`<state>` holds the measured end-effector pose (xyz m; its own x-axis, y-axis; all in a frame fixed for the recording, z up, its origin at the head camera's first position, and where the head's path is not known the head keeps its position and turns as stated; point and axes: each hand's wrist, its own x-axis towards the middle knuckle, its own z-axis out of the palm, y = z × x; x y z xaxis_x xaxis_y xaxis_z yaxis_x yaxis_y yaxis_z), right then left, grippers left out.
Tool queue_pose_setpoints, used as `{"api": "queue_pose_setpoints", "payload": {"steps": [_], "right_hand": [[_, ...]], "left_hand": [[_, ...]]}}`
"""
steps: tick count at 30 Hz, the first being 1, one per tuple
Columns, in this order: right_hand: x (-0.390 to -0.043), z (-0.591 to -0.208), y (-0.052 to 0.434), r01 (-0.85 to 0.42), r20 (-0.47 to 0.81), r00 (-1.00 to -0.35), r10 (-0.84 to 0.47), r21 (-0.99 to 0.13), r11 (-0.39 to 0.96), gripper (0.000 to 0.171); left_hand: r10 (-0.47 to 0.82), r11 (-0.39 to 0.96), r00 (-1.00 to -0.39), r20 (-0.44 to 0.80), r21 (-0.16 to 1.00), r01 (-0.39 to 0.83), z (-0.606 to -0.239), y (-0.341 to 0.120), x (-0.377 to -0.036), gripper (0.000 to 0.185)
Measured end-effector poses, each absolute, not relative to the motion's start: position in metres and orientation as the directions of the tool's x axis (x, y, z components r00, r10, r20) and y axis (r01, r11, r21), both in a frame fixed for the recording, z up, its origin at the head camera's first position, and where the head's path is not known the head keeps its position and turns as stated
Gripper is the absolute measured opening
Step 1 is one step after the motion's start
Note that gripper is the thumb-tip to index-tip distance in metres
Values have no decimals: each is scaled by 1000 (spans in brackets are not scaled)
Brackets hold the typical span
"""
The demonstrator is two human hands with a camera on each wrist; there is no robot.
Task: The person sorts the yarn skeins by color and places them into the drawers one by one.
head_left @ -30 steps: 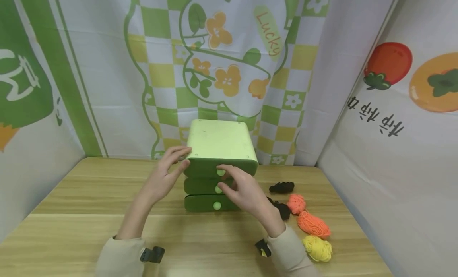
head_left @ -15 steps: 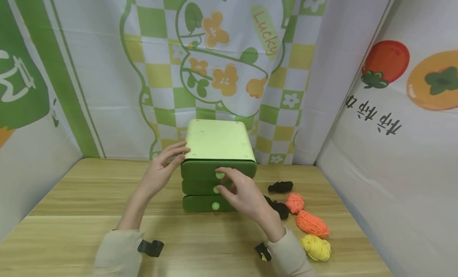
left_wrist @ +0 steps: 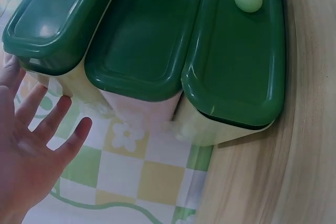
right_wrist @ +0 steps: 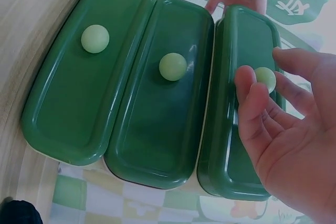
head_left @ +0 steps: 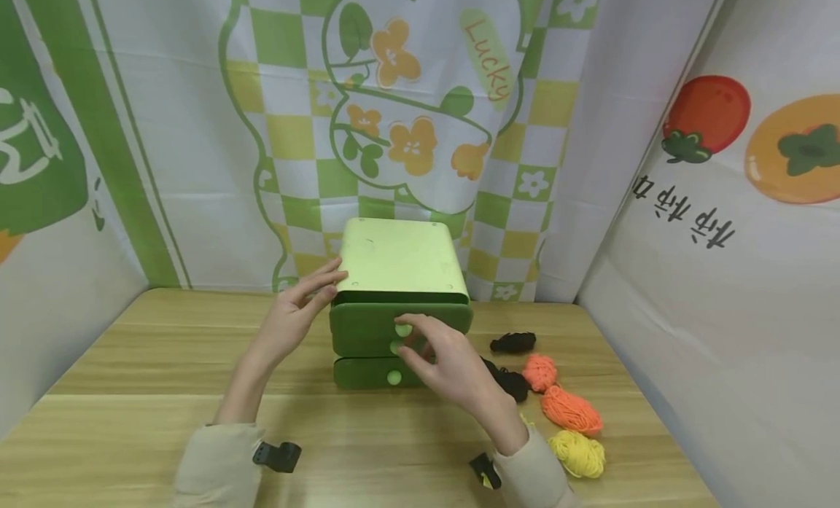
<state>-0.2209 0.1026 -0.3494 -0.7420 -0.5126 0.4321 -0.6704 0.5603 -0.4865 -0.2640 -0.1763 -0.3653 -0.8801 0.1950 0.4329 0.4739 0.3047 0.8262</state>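
A small light green drawer cabinet [head_left: 400,256] with three dark green drawers stands on the wooden table. My right hand [head_left: 453,358] pinches the round pale knob [right_wrist: 265,79] of the top drawer [head_left: 364,322]. That drawer stands slightly out, with a dark gap under the cabinet's top edge. The middle drawer [right_wrist: 163,124] and the bottom drawer [right_wrist: 84,93] sit below it, each with its own knob. My left hand [head_left: 292,315] rests at the cabinet's upper left side, fingers extended, as the left wrist view also shows.
To the cabinet's right lie black yarn bundles [head_left: 513,342], an orange ball of yarn [head_left: 539,372], an orange skein [head_left: 571,410] and a yellow skein [head_left: 577,453]. A checkered curtain [head_left: 295,140] hangs behind, and white printed cloth [head_left: 695,289] borders the right side.
The top drawer has come forward a little, opening a gap beneath the cabinet's top. My right hand moved slightly toward me with its knob; my left hand stays at the side.
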Motion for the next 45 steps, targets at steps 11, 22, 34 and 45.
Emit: {"api": "queue_pose_setpoints", "payload": {"steps": [11,22,34,45], "right_hand": [[-212,-351,104,-674,429,-738,-521,-505,540,39],[-207,-349,106,-683,438,-730,-524,-496,536,38],[-204,-348,107,-694,440,-720,-537,-487,531,37],[-201,-349,109,-710,461,-704,-541,-467,526,35]], "left_hand": [[206,277,-870,448,826,491,-373,-177,-260,39],[209,300,-860,465,807,509,-375,-173,-258,40],[193,316,-859,474,799,511,-377,-173,-259,40],[191,297,-853,487,799,523,-379,-171,-262,40]]}}
